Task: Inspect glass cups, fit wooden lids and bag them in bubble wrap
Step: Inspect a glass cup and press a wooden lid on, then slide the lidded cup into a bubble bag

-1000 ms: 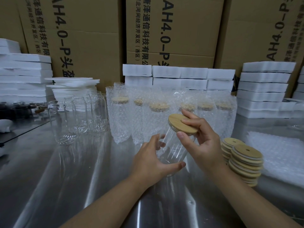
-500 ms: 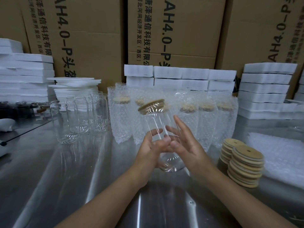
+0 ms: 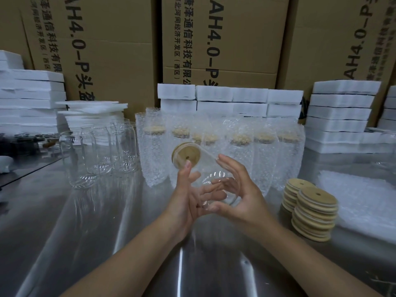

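A clear glass cup (image 3: 214,179) with a wooden lid (image 3: 186,154) fitted is held in the air above the steel table (image 3: 85,232). It is tilted, lid up and to the left, base toward me. My left hand (image 3: 188,202) supports it with fairly straight fingers under the glass and the thumb up near the lid. My right hand (image 3: 246,194) curls round the base from the right. Two stacks of wooden lids (image 3: 315,213) stand to the right. Several bare cups (image 3: 77,159) stand at the left.
A row of lidded cups in bubble wrap bags (image 3: 152,151) stands just behind my hands. Flat bubble wrap bags (image 3: 360,196) lie at the right. White foam blocks (image 3: 340,108) are stacked left, back and right, in front of large cartons (image 3: 225,39).
My right hand pressed the lid on, then dropped to the cup's base. Both hands lifted the cup upright and have now tipped it over, lid to the upper left.
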